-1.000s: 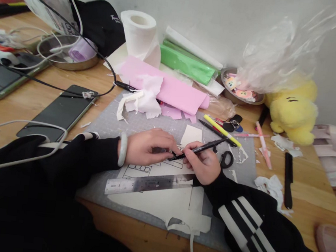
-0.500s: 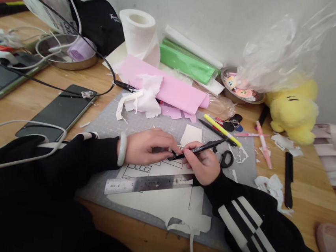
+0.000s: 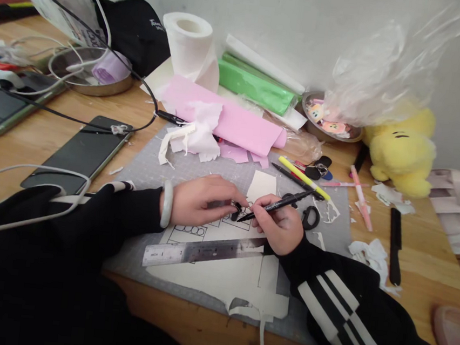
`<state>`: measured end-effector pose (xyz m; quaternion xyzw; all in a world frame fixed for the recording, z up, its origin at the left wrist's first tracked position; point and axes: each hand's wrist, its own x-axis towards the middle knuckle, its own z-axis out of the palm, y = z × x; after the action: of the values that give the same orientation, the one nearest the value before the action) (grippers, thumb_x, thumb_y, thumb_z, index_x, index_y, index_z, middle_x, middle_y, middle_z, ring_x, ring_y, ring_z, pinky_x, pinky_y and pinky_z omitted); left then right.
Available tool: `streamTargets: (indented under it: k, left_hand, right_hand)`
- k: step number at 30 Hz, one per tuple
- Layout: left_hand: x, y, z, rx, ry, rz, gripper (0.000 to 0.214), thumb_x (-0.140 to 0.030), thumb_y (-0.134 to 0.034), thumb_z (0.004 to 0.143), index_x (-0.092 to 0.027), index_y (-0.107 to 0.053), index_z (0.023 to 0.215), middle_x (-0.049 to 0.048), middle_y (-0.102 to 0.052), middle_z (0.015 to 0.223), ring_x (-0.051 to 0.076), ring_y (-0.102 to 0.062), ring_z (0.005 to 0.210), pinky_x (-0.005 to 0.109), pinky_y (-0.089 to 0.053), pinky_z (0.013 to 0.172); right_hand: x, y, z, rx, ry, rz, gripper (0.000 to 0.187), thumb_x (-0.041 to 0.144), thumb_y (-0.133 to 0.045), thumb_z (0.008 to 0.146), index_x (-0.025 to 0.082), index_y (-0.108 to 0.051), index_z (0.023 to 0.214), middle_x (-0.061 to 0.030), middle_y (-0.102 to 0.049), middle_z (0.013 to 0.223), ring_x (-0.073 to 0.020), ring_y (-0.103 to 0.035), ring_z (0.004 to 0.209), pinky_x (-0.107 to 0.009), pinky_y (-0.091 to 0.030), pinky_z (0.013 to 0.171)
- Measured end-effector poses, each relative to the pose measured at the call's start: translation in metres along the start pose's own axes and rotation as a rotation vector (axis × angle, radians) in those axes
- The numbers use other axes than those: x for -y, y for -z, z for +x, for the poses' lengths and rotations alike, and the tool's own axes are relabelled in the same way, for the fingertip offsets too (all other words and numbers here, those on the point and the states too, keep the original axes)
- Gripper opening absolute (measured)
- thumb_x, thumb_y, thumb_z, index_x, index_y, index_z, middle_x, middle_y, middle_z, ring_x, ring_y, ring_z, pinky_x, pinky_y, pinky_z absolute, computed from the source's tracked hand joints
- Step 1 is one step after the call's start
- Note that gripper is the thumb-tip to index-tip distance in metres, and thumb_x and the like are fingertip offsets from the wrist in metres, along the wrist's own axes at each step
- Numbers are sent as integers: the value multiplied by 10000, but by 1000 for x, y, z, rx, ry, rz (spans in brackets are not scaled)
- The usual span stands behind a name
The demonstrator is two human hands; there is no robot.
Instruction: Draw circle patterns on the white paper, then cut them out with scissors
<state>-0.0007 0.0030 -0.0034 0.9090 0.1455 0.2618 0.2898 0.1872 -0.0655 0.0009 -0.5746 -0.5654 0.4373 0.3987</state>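
Paper (image 3: 204,274), pale and ragged-edged, lies nearest, beneath a scuffed steel ruler (image 3: 206,250). Just beyond, on a grey gridded mat (image 3: 145,159), rests a smooth sheet (image 3: 218,234) inked with circles and boxes. The right hand (image 3: 280,226) grips a slender black pen (image 3: 279,203), its tip over the drawing; the left hand (image 3: 198,199) curls above it, a small black piece (image 3: 236,211) at its fingertips, pinched or not I cannot tell. Farther back sit a matte pink sheet (image 3: 239,118) and a soft white roll (image 3: 190,49).

Shiny metal is seen in the ruler (image 3: 202,251), smooth plastic in the pen (image 3: 282,202), matt paper (image 3: 207,274) near the wooden worktop's (image 3: 199,321) front edge.
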Motion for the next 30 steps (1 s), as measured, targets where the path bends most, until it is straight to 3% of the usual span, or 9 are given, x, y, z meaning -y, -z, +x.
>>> streamTargets:
  k: [10,20,30]
  left_hand:
    - [1,-1,1,11,20,18,178,-187,-470,870,-176,-570,1018,38,-669,872,142,-598,814,256,-417,771]
    - [1,-1,2,44,60,-23,182,-202,-458,873,-176,-580,1007,39,-665,872,144,-592,798,258,-419,760]
    - [4,-4,0,24,91,-45,174,-208,-472,864,-160,-591,981,31,-660,814,134,-585,733,244,-430,697]
  right_hand:
    - [-2,0,0,28,48,-23,124,266,-523,765,174,-549,686,31,-524,501,-80,-466,436,-195,-371,427]
    - [0,4,4,173,117,-161,92,223,-519,764,172,-551,694,35,-515,522,-73,-457,448,-184,-369,449]
    - [-1,3,4,191,130,-175,98,226,-509,765,167,-548,698,34,-497,516,-76,-445,448,-186,-363,449]
